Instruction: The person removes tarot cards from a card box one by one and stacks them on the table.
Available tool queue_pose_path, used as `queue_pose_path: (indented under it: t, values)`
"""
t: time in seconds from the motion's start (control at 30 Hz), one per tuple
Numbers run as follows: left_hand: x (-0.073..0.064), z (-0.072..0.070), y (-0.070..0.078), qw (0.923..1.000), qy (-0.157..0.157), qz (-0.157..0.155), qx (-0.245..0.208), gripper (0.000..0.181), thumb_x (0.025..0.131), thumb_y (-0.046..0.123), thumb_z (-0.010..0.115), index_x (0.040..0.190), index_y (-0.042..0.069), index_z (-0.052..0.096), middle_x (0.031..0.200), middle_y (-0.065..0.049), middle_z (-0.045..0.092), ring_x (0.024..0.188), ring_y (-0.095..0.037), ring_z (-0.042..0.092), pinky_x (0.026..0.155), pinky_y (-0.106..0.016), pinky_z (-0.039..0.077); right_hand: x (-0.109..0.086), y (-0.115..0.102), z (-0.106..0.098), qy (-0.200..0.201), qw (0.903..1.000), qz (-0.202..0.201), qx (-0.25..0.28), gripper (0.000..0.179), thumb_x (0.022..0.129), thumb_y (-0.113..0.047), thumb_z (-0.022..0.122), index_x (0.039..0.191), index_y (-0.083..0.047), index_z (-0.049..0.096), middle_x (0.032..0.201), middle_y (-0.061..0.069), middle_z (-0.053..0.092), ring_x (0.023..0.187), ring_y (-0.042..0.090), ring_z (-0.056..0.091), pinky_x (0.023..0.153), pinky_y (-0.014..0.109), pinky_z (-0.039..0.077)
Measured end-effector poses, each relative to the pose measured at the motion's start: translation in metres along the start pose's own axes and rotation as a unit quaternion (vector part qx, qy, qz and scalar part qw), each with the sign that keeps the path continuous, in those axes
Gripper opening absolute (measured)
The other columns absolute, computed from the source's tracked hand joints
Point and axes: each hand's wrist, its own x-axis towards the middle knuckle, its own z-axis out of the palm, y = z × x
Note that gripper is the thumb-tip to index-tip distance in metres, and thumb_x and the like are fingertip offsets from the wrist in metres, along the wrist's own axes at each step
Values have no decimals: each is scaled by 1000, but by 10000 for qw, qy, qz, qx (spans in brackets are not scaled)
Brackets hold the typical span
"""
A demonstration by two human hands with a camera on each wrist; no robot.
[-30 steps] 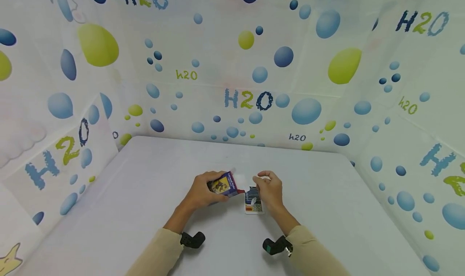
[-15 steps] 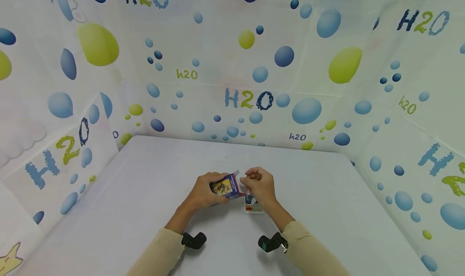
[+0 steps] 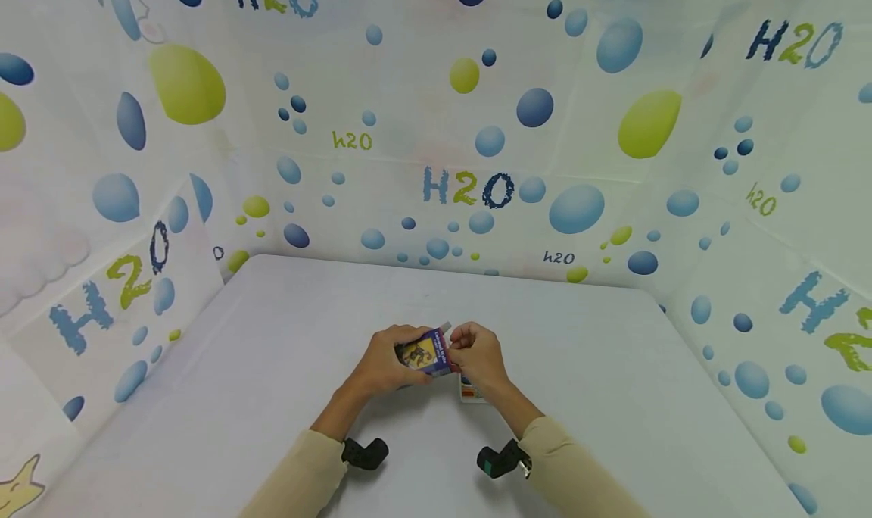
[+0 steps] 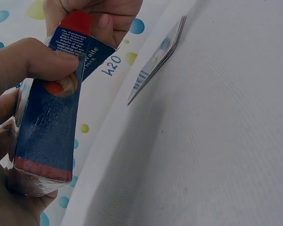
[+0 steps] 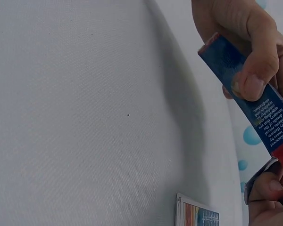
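Note:
My left hand [image 3: 384, 363] grips a dark blue card box [image 3: 421, 353] with a yellow picture on its face, thumb along one narrow side. The box is tilted above the table, its flap end toward my right hand [image 3: 480, 355]. In the left wrist view a red flap [image 4: 77, 21] stands out at that end, against my right fingers. Thumb and curled fingers of the right hand pinch at the open end of the box. Below them lies a small stack of printed cards [image 3: 470, 391], mostly hidden by the right hand in the head view; the left wrist view shows its edge.
A white table surface [image 3: 306, 306] spreads around the hands. White walls [image 3: 409, 79] printed with blue and green bubbles and H2O lettering enclose its back and sides. Black wrist cameras [image 3: 365, 454] sit at both cuffs.
My right hand has moved left, from over the card stack to the open end of the box, covering more of the cards. The left hand and box have shifted only slightly.

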Motion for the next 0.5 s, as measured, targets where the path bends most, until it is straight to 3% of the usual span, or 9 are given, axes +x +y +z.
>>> queue_pose_path:
  t: [0.13, 0.33, 0.5]
  values:
    - [-1, -1, 1, 10000, 26, -6, -12, 78, 59, 15, 97, 132, 15, 69, 113, 0, 72, 96, -18, 56, 84, -37, 46, -1, 1, 1, 3, 10000, 73, -5, 18, 82, 6, 66, 99, -1, 63, 82, 7, 60, 72, 17, 58, 58, 29, 55]
    - [0, -1, -1, 10000, -19, 34, 37, 78, 59, 17, 97, 132, 15, 70, 112, 0, 72, 95, -17, 56, 84, -36, 46, -2, 3, 1, -396, 9987, 102, 288, 30, 87, 8, 60, 115, -1, 59, 82, 5, 54, 66, 15, 54, 52, 25, 46]
    - [0, -2, -1, 10000, -5, 29, -36, 79, 58, 16, 97, 132, 16, 70, 113, -1, 72, 95, -18, 57, 84, -37, 46, -4, 4, -1, -617, 9970, 35, 461, 31, 89, 7, 57, 119, -2, 61, 84, 4, 49, 61, 13, 50, 47, 23, 39]
